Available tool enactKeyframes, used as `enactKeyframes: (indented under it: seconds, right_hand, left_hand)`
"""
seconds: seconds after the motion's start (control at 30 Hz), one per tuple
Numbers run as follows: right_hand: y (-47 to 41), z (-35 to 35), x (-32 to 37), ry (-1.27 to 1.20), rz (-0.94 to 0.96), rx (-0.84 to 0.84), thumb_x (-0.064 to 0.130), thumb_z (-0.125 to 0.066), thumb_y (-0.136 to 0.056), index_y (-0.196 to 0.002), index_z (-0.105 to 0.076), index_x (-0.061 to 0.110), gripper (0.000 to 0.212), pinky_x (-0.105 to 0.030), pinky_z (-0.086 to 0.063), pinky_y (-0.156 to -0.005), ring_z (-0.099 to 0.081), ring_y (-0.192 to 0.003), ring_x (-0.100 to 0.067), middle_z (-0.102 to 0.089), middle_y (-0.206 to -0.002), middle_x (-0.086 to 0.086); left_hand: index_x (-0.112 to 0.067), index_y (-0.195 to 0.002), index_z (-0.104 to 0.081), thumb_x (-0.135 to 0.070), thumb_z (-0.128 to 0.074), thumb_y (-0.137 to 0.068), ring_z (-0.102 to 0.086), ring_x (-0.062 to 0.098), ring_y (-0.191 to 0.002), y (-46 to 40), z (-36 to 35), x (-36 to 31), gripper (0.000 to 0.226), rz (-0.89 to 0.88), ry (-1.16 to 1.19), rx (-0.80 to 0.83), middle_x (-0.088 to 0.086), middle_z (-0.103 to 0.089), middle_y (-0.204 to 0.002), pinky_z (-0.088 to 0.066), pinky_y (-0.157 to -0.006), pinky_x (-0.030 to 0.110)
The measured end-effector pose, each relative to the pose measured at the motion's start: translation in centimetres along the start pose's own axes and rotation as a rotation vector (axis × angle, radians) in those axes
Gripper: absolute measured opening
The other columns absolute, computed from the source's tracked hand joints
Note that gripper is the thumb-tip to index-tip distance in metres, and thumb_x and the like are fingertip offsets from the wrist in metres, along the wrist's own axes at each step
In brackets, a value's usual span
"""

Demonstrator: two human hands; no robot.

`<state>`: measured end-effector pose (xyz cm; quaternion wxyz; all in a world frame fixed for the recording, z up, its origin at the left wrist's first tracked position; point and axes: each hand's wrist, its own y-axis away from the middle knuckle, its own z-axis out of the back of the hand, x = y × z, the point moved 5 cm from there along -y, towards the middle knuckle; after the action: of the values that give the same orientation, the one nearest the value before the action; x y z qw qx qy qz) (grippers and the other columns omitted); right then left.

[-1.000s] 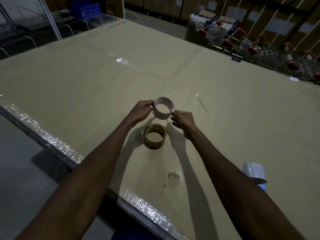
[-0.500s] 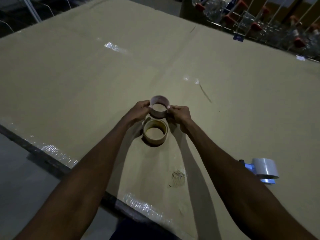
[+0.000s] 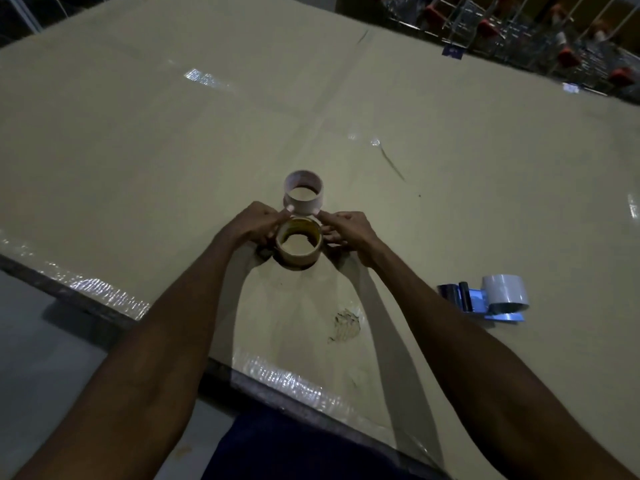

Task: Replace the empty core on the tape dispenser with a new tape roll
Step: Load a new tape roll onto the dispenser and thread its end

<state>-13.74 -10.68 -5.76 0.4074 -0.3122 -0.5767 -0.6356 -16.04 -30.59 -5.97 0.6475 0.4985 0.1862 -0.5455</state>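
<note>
While both hands (image 3: 301, 230) grip, tape roll (image 3: 298, 244) rests.

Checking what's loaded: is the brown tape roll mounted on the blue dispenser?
No, the brown tape roll sits on the table between both hands, apart from the blue dispenser.

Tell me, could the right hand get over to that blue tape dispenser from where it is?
Probably yes: the right hand has bare table between it and the dispenser, though it would leave the rolls.

A shop's back area: nested shopping trolleys (image 3: 568, 46) with red handles beyond a big cardboard-covered packing table (image 3: 173, 140).
</note>
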Motion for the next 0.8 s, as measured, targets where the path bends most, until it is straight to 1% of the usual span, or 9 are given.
enactKeyframes:
  seconds: [0.07,0.17,0.23,0.3,0.43,0.5,0.57,0.67,0.8]
  right_hand:
    - [0.2,-0.5,-0.7,0.036,0.012,0.014,0.03,-0.08,-0.078,-0.097,-0.073,-0.002,0.038,-0.027,-0.057,-0.06,-0.064,-0.07,-0.015,-0.07,-0.083,-0.011]
    - [0.5,-0.7,-1.5,0.098,0.058,-0.047,0.009,-0.077,-0.077,-0.096,-0.075,0.001,0.02,-0.04,-0.06,-0.072,-0.062,-0.067,-0.018,-0.068,-0.075,-0.012]
    - [1.1,-0.1,-1.5,0.117,0.081,-0.091,0.007,-0.073,-0.079,-0.095,-0.076,0.003,0.017,-0.038,-0.059,-0.068,-0.062,-0.06,-0.018,-0.067,-0.07,-0.009]
    - [2.0,0.9,-1.4,0.06,0.078,-0.125,0.009,-0.072,-0.081,-0.092,-0.075,0.001,0.014,-0.038,-0.06,-0.066,-0.064,-0.06,-0.021,-0.068,-0.074,-0.012]
    - [3.7,4.4,-1.2,-0.053,0.08,-0.211,0.008,-0.069,-0.081,-0.088,-0.075,-0.003,0.015,-0.029,-0.059,-0.057,-0.065,-0.056,-0.02,-0.071,-0.079,-0.017]
    - [4.8,6.5,-1.2,-0.09,0.087,-0.251,0.01,-0.07,-0.081,-0.084,-0.074,-0.003,0.014,-0.026,-0.056,-0.054,-0.065,-0.056,-0.02,-0.071,-0.078,-0.018]
    - [6.1,8.8,-1.0,-0.116,0.099,-0.297,0.01,-0.07,-0.079,-0.077,-0.072,-0.002,0.013,-0.024,-0.054,-0.051,-0.063,-0.054,-0.021,-0.069,-0.074,-0.018]
    - [7.9,12.5,-0.8,-0.143,0.135,-0.377,0.008,-0.067,-0.076,-0.069,-0.071,0.002,0.01,-0.029,-0.055,-0.054,-0.06,-0.053,-0.027,-0.063,-0.063,-0.015]
    - [10.2,17.1,-1.1,-0.162,0.177,-0.444,0.007,-0.065,-0.075,-0.069,-0.074,0.006,0.011,-0.032,-0.058,-0.059,-0.061,-0.053,-0.026,-0.064,-0.055,-0.006]
  left_hand:
    - [-0.006,-0.08,-0.065,-0.047,-0.06,-0.092,-0.051,0.017,-0.059,1.3,-0.7,-0.3,0.043,-0.003,0.06,0.024,0.009,-0.057,-0.07,-0.043,-0.05,0.021]
    - [-0.005,-0.108,-0.07,-0.039,-0.06,-0.093,-0.054,0.014,-0.064,3.0,-1.4,-0.5,0.038,0.004,0.132,0.028,0.007,-0.061,-0.084,-0.043,-0.051,0.021]
    - [-0.007,-0.112,-0.07,-0.047,-0.057,-0.093,-0.061,0.017,-0.073,3.6,-1.5,-0.6,0.046,0.005,0.217,0.035,0.005,-0.065,-0.091,-0.047,-0.06,0.024]
    - [-0.014,-0.113,-0.071,-0.057,-0.049,-0.093,-0.066,0.018,-0.088,4.2,-1.8,-1.0,0.052,-0.009,0.276,0.069,0.002,-0.07,-0.103,-0.052,-0.072,0.032]
    - [-0.027,-0.121,-0.067,-0.068,-0.043,-0.089,-0.062,0.017,-0.107,4.9,-3.5,-3.1,0.058,-0.09,0.351,0.145,-0.003,-0.068,-0.118,-0.052,-0.084,0.04]
    - [-0.029,-0.122,-0.067,-0.06,-0.052,-0.09,-0.061,0.017,-0.114,5.2,-4.8,-4.5,0.047,-0.161,0.378,0.181,-0.003,-0.068,-0.123,-0.052,-0.091,0.045]
    - [-0.028,-0.124,-0.065,-0.043,-0.061,-0.091,-0.06,0.016,-0.12,5.5,-6.4,-6.0,0.037,-0.237,0.385,0.214,-0.003,-0.067,-0.126,-0.051,-0.095,0.048]
    - [-0.029,-0.121,-0.066,-0.025,-0.072,-0.086,-0.06,0.014,-0.118,6.5,-8.9,-8.6,0.036,-0.331,0.357,0.201,-0.004,-0.068,-0.121,-0.053,-0.093,0.045]
    - [-0.023,-0.112,-0.073,-0.024,-0.079,-0.08,-0.066,0.011,-0.1,7.4,-12.3,-11.9,0.033,-0.424,0.348,0.087,0.001,-0.074,-0.11,-0.054,-0.084,0.043]
